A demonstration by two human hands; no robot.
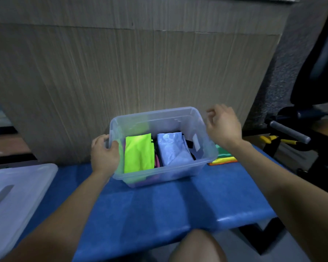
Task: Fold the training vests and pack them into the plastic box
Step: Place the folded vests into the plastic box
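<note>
Blue surface (178, 201) carries the plastic box (170, 172), long axis left-right; folded vests (138, 154) lie lengthwise front-to-back inside. Left hand (104, 154) grips its left rim; right hand (223, 125) hovers loose beside its right rim.

Clear plastic box (165, 173) is sitting upright, lid off, on the blue surface, turned a bit so its long side is running left-near to right-far. Inside, folded vests are lying flat side by side: neon green vest (138, 154) on the left half, pale blue/white vest (173, 149) on the right half, w/ pink and black fabric edges showing in the gap btwn them. More folded vests (224, 157), green, yellow, orange layers, are lying stacked on the surface just beside the box's right end, partly hidden behind it.
</note>
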